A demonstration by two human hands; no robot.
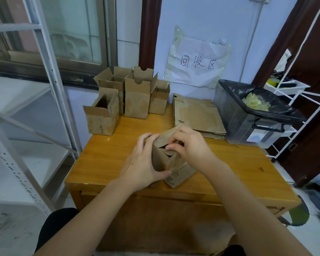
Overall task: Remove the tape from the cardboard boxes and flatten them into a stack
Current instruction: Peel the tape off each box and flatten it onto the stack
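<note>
Glossy orange-brown wood is forming the desk (pixel 103 159), which is standing against a pale wall. At the desk's centre a worn, scuffed cardboard box (pixel 163 159) is sitting upright, its top flaps gaping slightly over a dark opening. Left hand (pixel 143 163) is wrapping the box's left side, thumb curled along its lower front edge. Right hand (pixel 188 145) is arching over the top, fingertips pinching a flap; any tape there is too hard to make out. Along the far edge, open boxes (pixel 129 95) are standing left, a flattened stack (pixel 198 115) lying centre, and a black-lined bin (pixel 248 115) at the right corner.
</note>
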